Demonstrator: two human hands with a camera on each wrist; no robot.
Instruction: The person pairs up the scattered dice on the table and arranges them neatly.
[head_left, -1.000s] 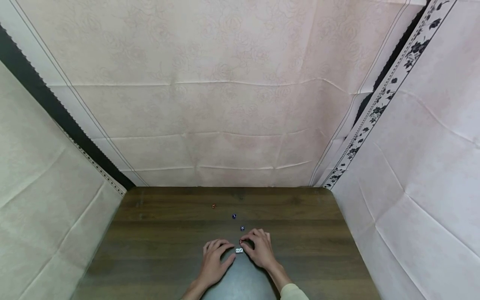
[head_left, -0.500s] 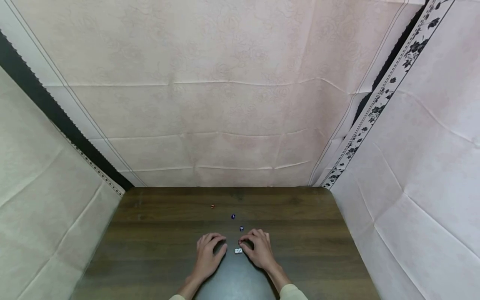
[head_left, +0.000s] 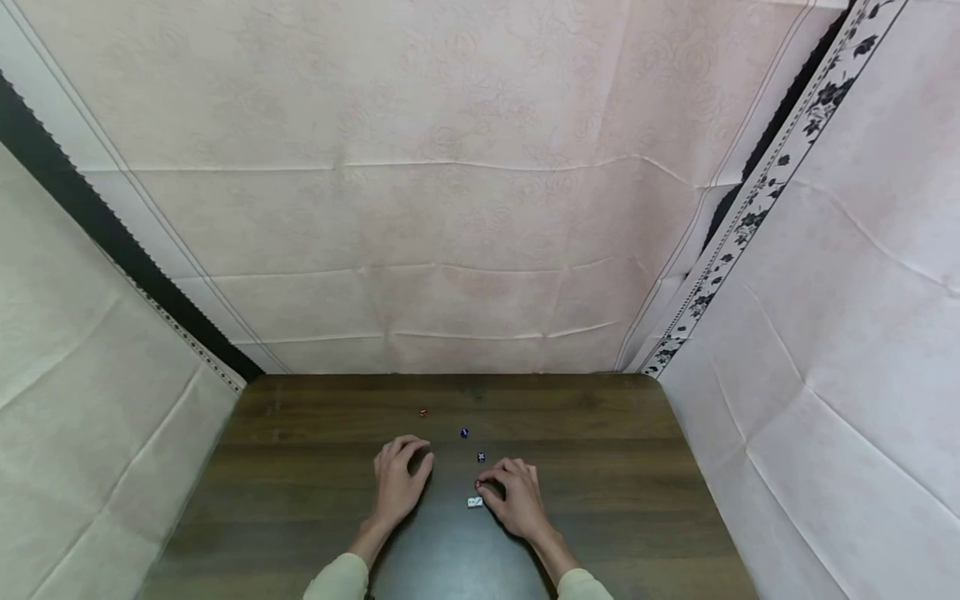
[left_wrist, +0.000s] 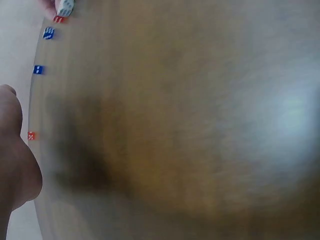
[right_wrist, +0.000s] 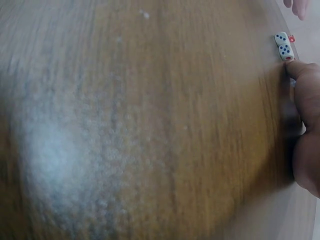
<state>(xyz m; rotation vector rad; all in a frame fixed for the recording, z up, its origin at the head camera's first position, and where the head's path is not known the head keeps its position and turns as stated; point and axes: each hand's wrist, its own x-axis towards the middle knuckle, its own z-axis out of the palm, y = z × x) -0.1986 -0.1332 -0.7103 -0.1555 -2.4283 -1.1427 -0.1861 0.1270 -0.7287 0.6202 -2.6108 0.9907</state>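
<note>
Rn we've a red die (left_wrist: 59,19) pinched in our R hand (head_left: 516,498), just beyond 2 touching white dice (right_wrist: 285,51) on the woodgrain table (head_left: 600,442); our L hand (head_left: 399,483), thumb & fingertips narrowly apart, unladen, is left of 2 blue dice (left_wrist: 48,33), nr a 2nd red die (head_left: 423,412).

Here the red die (head_left: 477,484) is partly hidden by the right hand (head_left: 516,498), its pips too tiny to read from the head, while the left wrist view crops the left hand (left_wrist: 19,155) and blurs the tabletop (left_wrist: 165,100).
</note>
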